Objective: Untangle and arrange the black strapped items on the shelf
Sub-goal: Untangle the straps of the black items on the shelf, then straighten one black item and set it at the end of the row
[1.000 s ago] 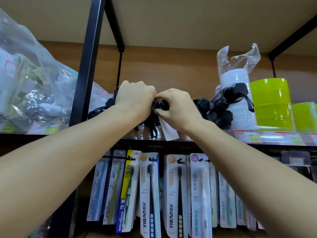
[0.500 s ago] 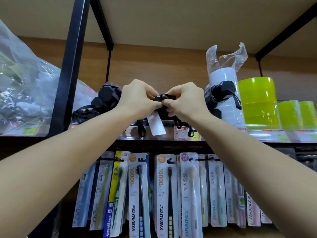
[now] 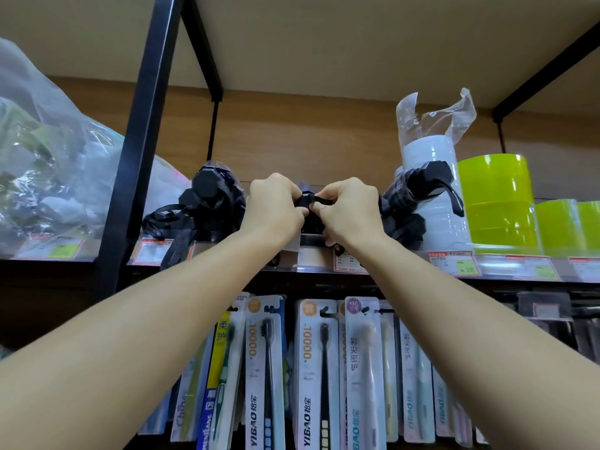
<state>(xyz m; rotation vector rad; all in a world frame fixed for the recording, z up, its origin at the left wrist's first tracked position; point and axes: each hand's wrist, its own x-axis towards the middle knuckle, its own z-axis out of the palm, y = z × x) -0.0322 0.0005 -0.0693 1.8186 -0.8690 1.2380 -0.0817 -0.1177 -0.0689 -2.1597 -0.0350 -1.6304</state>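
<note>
Black strapped items lie along the shelf [image 3: 311,266] at eye height. My left hand [image 3: 274,203] and my right hand [image 3: 349,207] meet at the middle, both pinching a black strap [image 3: 311,200] of one item between their fingertips. Most of that item is hidden behind my hands. A second black item [image 3: 211,196] with loose straps hanging over the shelf edge sits just left of my left hand. More black items [image 3: 412,193] are piled to the right of my right hand, one strap drooping down.
A white cylinder in clear plastic [image 3: 431,177] stands behind the right pile, with green tape rolls [image 3: 496,203] further right. A black upright post [image 3: 139,141] and a stuffed clear bag [image 3: 48,177] are at the left. Packaged toothbrushes [image 3: 311,368] hang below.
My hands rose a little and now pinch the strap at their tops. The white tag that hung below them is now mostly hidden. The view has shifted so the shelf contents sit further right.
</note>
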